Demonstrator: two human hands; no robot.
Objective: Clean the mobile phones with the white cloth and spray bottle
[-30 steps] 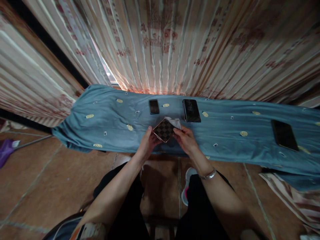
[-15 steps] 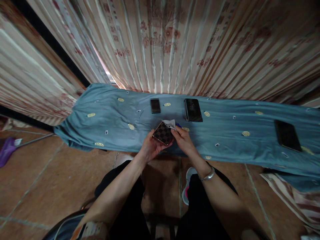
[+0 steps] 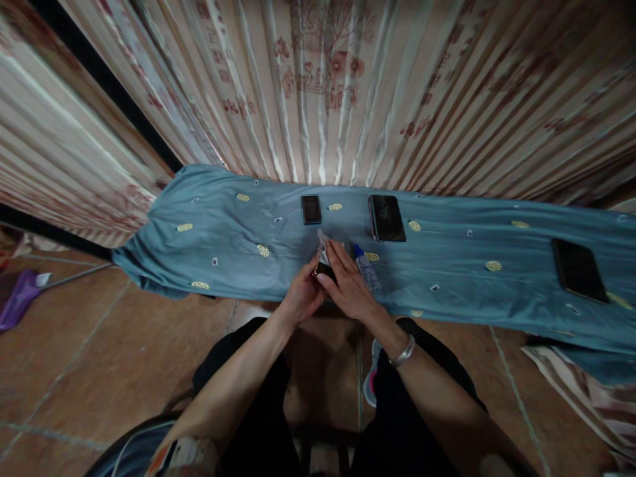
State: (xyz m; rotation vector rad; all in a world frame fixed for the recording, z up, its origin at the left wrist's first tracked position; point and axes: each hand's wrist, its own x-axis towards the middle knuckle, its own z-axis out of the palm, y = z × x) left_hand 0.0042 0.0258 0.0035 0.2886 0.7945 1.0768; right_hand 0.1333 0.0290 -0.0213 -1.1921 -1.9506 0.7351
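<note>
My left hand (image 3: 302, 297) grips a phone in a checkered case (image 3: 324, 270) from below, at the near edge of the blue cloth (image 3: 447, 271). Most of that phone is hidden under my right hand (image 3: 348, 283), which presses a small white wipe (image 3: 322, 242) flat onto it. A small spray bottle with a blue cap (image 3: 366, 266) lies on the cloth just right of my right hand.
Three dark phones lie on the cloth: a small one (image 3: 311, 209) and a larger one (image 3: 386, 218) beyond my hands, another (image 3: 579, 269) far right. Striped curtains (image 3: 348, 93) hang behind. A purple item (image 3: 17, 298) lies on the brown tiled floor at left.
The checkered back was in full view between both hands; now my right hand lies over it with the wipe. The spray bottle has come into view beside my right hand.
</note>
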